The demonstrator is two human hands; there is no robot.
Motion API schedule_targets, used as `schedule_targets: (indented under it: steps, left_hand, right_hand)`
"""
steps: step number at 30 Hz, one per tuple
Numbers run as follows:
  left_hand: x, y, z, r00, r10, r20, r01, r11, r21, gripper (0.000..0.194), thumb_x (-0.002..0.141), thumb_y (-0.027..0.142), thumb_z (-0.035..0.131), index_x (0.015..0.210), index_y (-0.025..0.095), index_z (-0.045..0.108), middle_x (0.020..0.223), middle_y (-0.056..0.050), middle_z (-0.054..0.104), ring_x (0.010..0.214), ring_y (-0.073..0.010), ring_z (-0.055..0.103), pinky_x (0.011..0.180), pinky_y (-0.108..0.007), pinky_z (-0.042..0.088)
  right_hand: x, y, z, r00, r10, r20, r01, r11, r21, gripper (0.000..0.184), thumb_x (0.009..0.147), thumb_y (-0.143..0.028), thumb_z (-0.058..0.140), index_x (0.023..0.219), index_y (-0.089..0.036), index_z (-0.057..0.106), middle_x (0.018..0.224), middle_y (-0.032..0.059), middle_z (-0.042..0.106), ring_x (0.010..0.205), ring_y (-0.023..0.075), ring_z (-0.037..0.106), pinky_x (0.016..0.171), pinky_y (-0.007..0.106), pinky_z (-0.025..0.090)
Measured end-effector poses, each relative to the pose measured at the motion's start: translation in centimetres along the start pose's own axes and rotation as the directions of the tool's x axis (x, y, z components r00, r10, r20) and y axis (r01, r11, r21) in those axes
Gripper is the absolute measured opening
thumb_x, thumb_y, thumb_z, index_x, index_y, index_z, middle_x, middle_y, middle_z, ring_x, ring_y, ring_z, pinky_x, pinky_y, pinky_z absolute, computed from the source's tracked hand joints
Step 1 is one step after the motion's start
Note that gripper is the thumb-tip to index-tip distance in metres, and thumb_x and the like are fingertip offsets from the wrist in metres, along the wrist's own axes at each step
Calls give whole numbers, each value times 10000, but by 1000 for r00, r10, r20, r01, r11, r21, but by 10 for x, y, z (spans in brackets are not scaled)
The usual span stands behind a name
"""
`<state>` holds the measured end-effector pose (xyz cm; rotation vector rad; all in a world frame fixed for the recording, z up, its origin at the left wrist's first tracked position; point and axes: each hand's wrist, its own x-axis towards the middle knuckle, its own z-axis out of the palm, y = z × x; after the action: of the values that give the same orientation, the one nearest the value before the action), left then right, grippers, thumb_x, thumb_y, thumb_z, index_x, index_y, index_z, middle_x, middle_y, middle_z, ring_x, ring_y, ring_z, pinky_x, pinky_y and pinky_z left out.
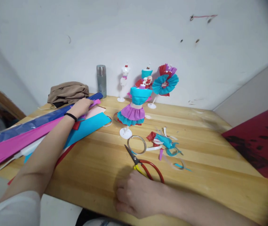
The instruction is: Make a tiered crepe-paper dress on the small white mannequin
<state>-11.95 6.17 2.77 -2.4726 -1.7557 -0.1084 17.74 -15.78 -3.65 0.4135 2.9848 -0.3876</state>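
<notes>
My left hand (80,108), with a black band at the wrist, reaches over the pile of crepe paper at the left. Its fingers, partly hidden, close on a purple-pink strip of crepe paper (96,102). My right hand (140,194) rests curled in a loose fist at the table's front edge, nothing showing in it. Just beyond it lie scissors (137,161) with red handles, blades parted. A small dress form (137,108) wears a blue top and a purple and blue ruffled skirt. A roll of clear tape (136,144) sits between its base and the scissors.
More dress forms (165,83) stand against the wall beside a grey flask (101,81). Brown cloth (68,92) lies at the back left. Blue crepe paper (87,127) and pink crepe paper (18,142) slant across the left. Scraps (165,140) litter the middle right.
</notes>
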Motion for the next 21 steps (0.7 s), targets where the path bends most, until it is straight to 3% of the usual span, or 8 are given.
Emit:
schedule_targets:
  steps: [7, 12, 15, 17, 21]
  left_hand:
    - [3, 14, 18, 970, 46, 240, -46, 999, -6, 340, 910, 341, 553, 1159, 174, 713, 1110, -124, 755, 1025, -261, 702, 902, -293, 502]
    - [2, 22, 10, 955, 66, 290, -63, 998, -20, 605, 907, 522, 536, 1381, 147, 560, 1310, -150, 648, 1138, -273, 650, 988, -321, 481]
    - [-3, 34, 8, 957, 114, 267, -109, 994, -33, 802, 832, 551, 626, 1492, 143, 425, 1426, -173, 539, 1239, -296, 584, 1051, -342, 446]
    - [-7, 44, 9, 944, 170, 283, -169, 985, -27, 818, 772, 539, 696, 1452, 144, 475, 1411, -174, 547, 1258, -311, 560, 1053, -348, 440]
    - [-12, 64, 14, 894, 189, 406, -226, 973, 46, 532, 734, 441, 736, 1175, 149, 682, 1204, -144, 680, 1063, -284, 645, 905, -322, 499]
  right_hand:
    - [0, 1, -1, 1000, -12, -20, 12, 1000, 5, 293, 940, -350, 583, 745, -161, 691, 738, 24, 717, 589, 141, 583, 465, 319, 200]
    - [0, 1, -3, 1000, -5, 18, 5, 1000, 5, 306, 956, -358, 562, 763, -163, 699, 737, 29, 722, 582, 141, 583, 467, 322, 210]
    - [-1, 1, -2, 1000, -8, -9, 8, 1000, 7, 285, 943, -350, 586, 756, -165, 695, 735, 27, 723, 587, 141, 587, 460, 325, 208]
    - [-1, 1, -1, 1000, -11, -27, 11, 1000, 7, 267, 927, -336, 608, 740, -163, 688, 730, 26, 724, 593, 145, 592, 454, 325, 210]
    - [-1, 0, 0, 1000, -17, -22, 17, 1000, -22, 246, 912, -324, 620, 740, -162, 690, 736, 29, 733, 589, 151, 600, 446, 315, 198]
